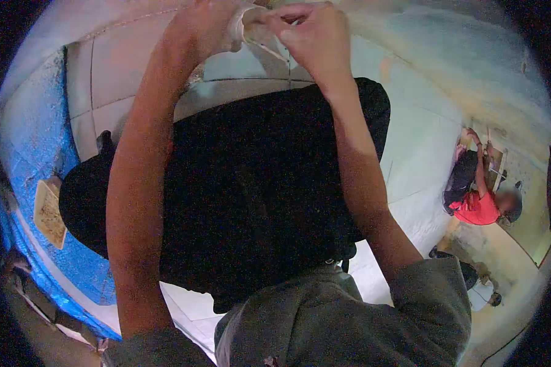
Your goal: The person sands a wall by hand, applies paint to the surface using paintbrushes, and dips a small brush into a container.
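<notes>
Both my hands are raised close together at the top edge of the head view, above the tiled floor. My left hand (207,25) is closed around a small whitish thing with a curved rim (241,30); its kind is not clear. My right hand (315,35) is closed in a pinch, with thumb and forefinger against the right side of that thing. A thin pale strip (270,51) slants down between the hands. The fingers of my left hand are partly cut off by the frame and blurred.
A blue sheet (33,131) lies at left, with a pale tray of grainy material (50,214) on it. My dark-clothed legs (251,189) fill the middle. At right, a person in a red shirt (477,208) and another in white (480,293) are near the wall.
</notes>
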The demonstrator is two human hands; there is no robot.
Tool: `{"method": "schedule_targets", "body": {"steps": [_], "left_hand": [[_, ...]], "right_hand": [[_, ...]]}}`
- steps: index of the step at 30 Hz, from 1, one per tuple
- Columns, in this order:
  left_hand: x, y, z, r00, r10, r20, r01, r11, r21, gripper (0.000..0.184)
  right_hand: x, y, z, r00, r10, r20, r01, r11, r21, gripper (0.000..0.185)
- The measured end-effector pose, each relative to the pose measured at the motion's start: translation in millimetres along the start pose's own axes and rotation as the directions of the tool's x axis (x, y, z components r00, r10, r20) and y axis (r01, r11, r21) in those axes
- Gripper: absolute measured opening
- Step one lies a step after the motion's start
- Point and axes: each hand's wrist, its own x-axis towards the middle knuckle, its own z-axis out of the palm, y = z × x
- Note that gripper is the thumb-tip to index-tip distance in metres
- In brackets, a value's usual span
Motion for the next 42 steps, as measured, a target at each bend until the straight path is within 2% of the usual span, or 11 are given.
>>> {"method": "schedule_targets", "body": {"steps": [3, 6, 8, 12, 15, 17, 20, 27, 29, 31, 42], "left_hand": [[6.0, -11.5, 11.3, 0.997, 0.070, -0.029, -0.072, 0.995, -0.070, 0.070], [6.8, -7.5, 7.8, 0.995, -0.087, 0.040, 0.091, 0.992, -0.093, 0.071], [11.0, -4.1, -5.1, 0.994, 0.069, 0.087, -0.058, 0.991, -0.118, 0.073], [9.2, -3.0, -0.9, 0.989, 0.096, 0.114, -0.100, 0.995, 0.025, 0.074], [4.5, -14.6, 16.3, 0.992, 0.117, 0.041, -0.117, 0.993, 0.002, 0.079], [17.2, -43.3, 50.3, 0.990, -0.085, 0.116, 0.133, 0.849, -0.512, 0.085], [13.2, -35.7, 57.3, 0.971, -0.043, -0.236, -0.002, 0.982, -0.189, 0.079], [14.2, -22.5, 2.2, 0.997, -0.025, 0.067, 0.042, 0.963, -0.268, 0.077], [21.7, -31.7, 1.8, 0.985, 0.032, -0.172, -0.085, 0.947, -0.309, 0.060], [25.0, -34.7, -9.0, 0.997, -0.068, 0.033, 0.068, 0.627, -0.776, 0.047], [29.3, -11.3, -20.9, 0.909, -0.400, -0.117, -0.074, 0.120, -0.990, 0.017]], "right_hand": [[-1.9, -7.6, 3.4, 0.989, -0.015, -0.149, -0.029, 0.957, -0.288, 0.021], [-1.5, 2.5, 11.5, 0.989, -0.108, 0.102, 0.137, 0.928, -0.346, 0.019], [-1.0, 5.9, 16.4, 0.968, -0.055, -0.245, -0.014, 0.963, -0.270, 0.023], [-4.3, 7.6, 11.7, 0.957, -0.147, -0.251, 0.005, 0.871, -0.492, 0.022], [-2.9, 13.8, 6.4, 0.990, -0.112, -0.083, 0.079, 0.940, -0.332, 0.023], [-0.2, 9.3, -3.9, 0.957, -0.043, -0.287, 0.002, 0.990, -0.141, 0.026], [9.5, 20.8, -18.1, 0.929, -0.117, -0.350, 0.070, 0.987, -0.145, 0.026], [10.7, 30.2, -14.7, 0.951, 0.046, -0.307, 0.031, 0.969, 0.243, 0.025], [7.7, 16.9, -16.3, 0.962, 0.158, -0.222, -0.046, 0.898, 0.438, 0.026], [5.5, 20.5, -16.2, 0.963, 0.177, -0.204, -0.040, 0.839, 0.543, 0.024], [3.1, 4.6, -7.4, 0.932, 0.328, 0.157, -0.314, 0.507, 0.803, 0.019]]}}
